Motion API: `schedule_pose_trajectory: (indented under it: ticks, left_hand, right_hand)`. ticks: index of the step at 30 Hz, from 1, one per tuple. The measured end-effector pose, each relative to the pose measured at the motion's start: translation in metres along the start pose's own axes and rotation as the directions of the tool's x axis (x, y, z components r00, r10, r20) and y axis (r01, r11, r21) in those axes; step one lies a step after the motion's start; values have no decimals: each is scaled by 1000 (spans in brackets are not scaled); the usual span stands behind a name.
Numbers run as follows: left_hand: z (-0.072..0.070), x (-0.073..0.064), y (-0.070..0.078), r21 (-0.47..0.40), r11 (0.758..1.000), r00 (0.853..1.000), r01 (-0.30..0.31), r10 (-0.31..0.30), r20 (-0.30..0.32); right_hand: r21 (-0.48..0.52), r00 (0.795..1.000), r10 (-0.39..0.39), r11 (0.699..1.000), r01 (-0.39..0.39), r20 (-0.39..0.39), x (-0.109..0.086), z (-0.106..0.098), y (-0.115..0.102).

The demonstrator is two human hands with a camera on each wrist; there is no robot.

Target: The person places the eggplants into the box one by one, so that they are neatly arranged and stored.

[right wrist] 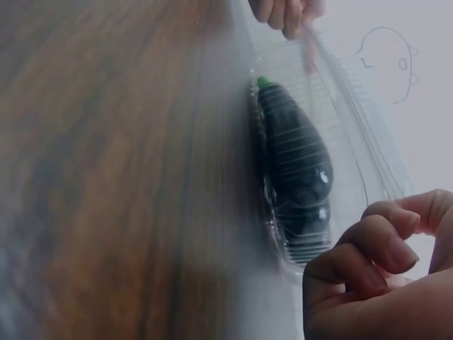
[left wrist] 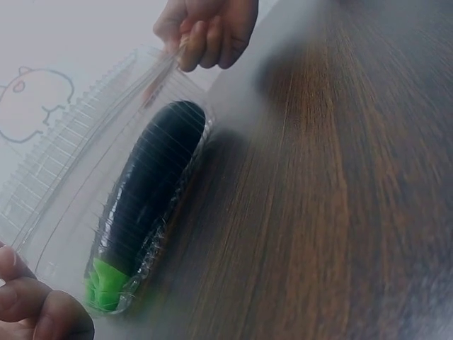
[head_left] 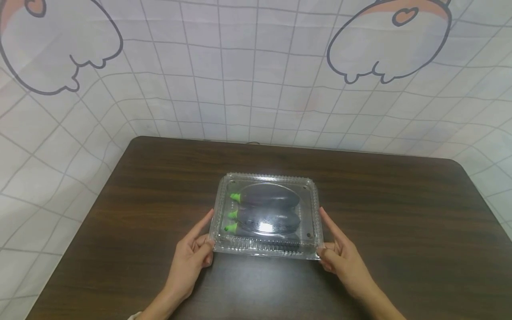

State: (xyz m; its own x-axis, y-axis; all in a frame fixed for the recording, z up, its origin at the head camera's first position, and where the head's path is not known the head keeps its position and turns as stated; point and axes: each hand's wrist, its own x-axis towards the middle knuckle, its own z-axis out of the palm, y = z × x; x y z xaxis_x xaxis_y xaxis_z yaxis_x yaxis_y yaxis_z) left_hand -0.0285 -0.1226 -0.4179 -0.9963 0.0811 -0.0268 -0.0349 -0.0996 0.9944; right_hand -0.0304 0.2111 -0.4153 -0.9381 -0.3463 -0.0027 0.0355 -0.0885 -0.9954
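A clear plastic clamshell box [head_left: 313, 213] with ribbed sides is at the middle of the table, its lid down. Inside lie three dark purple eggplants [head_left: 272, 195] side by side, their green stem ends toward the left. My left hand [head_left: 188, 262] pinches the box's near left corner between thumb and fingers, the index finger stretched along the side. On the opposite side, my right hand [head_left: 348, 262] grips the near right corner the same way. One eggplant [left wrist: 152, 180] shows through the box wall in the left wrist view. Whether the box's base touches the table is hard to tell.
The dark wood-grain table [head_left: 160, 178] spreads out on all sides of the box. Behind it and at both sides hangs a white gridded cloth [head_left: 240, 89] with cartoon animal drawings. The table's far edge meets this cloth.
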Motion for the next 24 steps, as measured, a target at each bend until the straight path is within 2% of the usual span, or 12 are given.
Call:
schedule_pose_trajectory:
  ticks: [8, 17, 24]
  left_hand:
    - [0, 0, -1, -4, 1000, 1000, -20, 20, 3]
    - [-1, -3, 2, -2, 1000, 999, -10, 10, -39]
    - [-2, -2, -2, 5, 1000, 1000, -22, 22, -11]
  right_hand:
    - [22, 999, -4, 1000, 5, -43, 1, 4, 0]
    - [31, 997, 23, 999, -20, -74, 3, 9, -4]
    - [-15, 995, 59, 998, -61, -74, 1, 7, -3]
